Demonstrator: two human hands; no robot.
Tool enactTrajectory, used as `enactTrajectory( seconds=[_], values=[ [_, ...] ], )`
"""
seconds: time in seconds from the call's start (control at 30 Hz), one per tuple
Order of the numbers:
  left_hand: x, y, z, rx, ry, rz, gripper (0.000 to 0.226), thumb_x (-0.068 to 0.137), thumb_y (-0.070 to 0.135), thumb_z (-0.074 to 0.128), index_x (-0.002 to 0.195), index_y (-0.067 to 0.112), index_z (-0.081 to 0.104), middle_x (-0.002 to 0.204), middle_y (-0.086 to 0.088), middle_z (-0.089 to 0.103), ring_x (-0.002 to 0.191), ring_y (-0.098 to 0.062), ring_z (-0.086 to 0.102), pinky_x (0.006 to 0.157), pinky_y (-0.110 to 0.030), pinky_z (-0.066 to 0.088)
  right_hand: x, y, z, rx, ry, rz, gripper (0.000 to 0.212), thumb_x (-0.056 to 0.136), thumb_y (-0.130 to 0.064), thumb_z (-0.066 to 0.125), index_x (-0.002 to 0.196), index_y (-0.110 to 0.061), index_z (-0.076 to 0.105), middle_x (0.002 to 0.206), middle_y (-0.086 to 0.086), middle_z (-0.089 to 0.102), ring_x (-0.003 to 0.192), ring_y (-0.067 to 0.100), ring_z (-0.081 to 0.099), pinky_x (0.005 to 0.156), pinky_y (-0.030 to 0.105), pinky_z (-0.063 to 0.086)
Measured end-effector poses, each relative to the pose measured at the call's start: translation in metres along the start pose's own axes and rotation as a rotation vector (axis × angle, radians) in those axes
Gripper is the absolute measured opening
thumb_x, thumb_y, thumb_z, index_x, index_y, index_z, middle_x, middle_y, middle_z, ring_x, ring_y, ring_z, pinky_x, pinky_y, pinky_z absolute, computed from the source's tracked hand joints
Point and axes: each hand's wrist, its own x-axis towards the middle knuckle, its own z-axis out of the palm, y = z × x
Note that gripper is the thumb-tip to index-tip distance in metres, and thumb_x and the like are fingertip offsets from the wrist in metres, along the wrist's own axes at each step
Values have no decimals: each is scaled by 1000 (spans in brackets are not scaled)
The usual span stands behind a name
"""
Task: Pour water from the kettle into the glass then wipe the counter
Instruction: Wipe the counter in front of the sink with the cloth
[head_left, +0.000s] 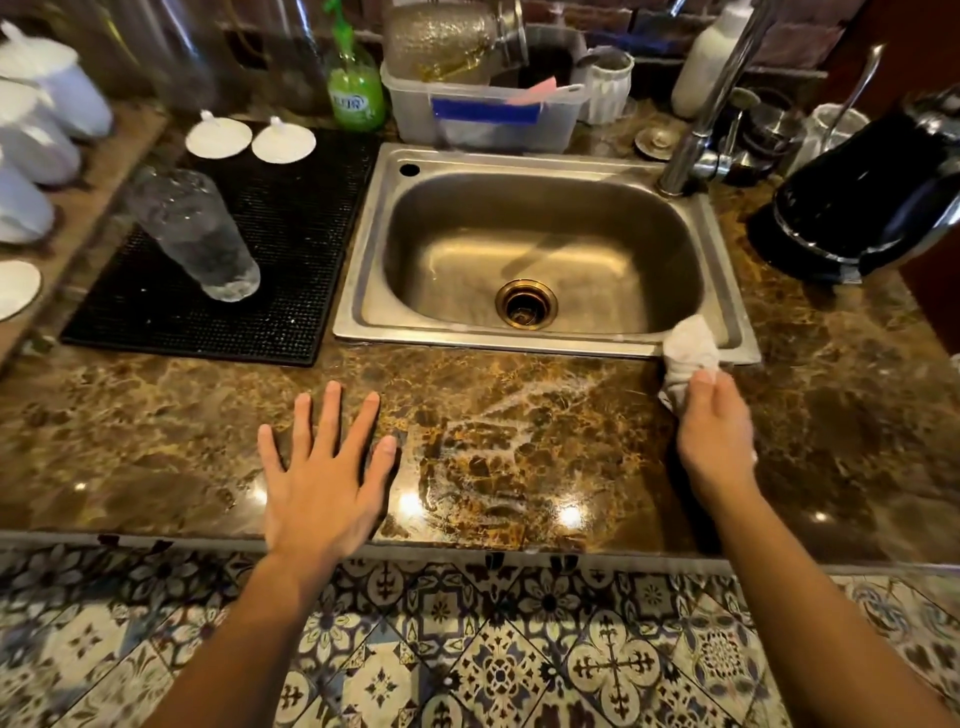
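The right hand (717, 436) is closed around a crumpled white cloth (691, 358). The cloth is soft and bunched up, and it sits on the counter (156, 441) right at the front corner of the sink (540, 249), touching the sink's metal rim. The left hand (324, 478) lies flat with its fingers spread wide, holding nothing, near the front edge of the counter.

The counter is shiny brown stone with gold swirls, and a wet, streaky patch shows between the two hands. The sink is smooth grey steel with round corners and a brass-coloured drain in the middle.

The glass (195, 234) is tall, clear and bumpy, with water in it. It stands on a black rubber mat (291, 249) with tiny squares, left of the sink. The kettle (872, 202) is black and glossy with silver trim. It sits on the counter, to the right of the sink, behind the cloth.
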Motion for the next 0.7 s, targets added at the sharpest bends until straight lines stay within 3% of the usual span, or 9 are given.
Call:
enactTrajectory(
  seconds=[0.2, 0.4, 0.5, 0.6, 0.7],
  values=[
    [0, -1, 1, 5, 6, 10, 65, 99, 70, -2, 161, 48, 1, 174, 5, -4, 160, -23, -10, 126, -61, -5, -10, -20, 33, -86, -116, -126, 31, 113, -28, 33, 96, -14, 54, 93, 7, 60, 88, 26, 55, 75, 32, 32],
    [0, -2, 2, 11, 11, 6, 65, 99, 71, -1, 161, 48, 2, 174, 5, -6, 160, -22, -12, 126, -60, -7, -29, -34, 55, -139, -419, -244, 36, 113, -33, 34, 118, -12, 63, 104, 4, 67, 93, 20, 60, 79, 34, 43],
    [0, -2, 1, 3, 19, 10, 66, 99, 71, -1, 161, 48, 4, 174, 6, -5, 160, -21, -12, 126, -59, -7, -47, -47, 60, -144, -539, -283, 35, 113, -34, 34, 115, -16, 64, 101, -2, 69, 90, 16, 62, 78, 33, 47],
    [-1, -2, 2, 0, 23, 11, 65, 100, 70, -2, 161, 48, 5, 174, 6, -3, 160, -21, -11, 126, -59, -5, -74, -54, 63, -147, -686, -286, 31, 113, -35, 33, 104, -23, 60, 92, -11, 65, 79, 5, 62, 68, 24, 52],
    [0, -3, 3, 3, 29, 6, 63, 101, 69, -1, 161, 49, 5, 174, 6, -2, 160, -21, -10, 127, -59, -4, -98, -58, 64, -33, -768, -212, 34, 112, -33, 34, 107, -17, 63, 97, -3, 68, 81, 12, 62, 69, 25, 53]
  ],
)
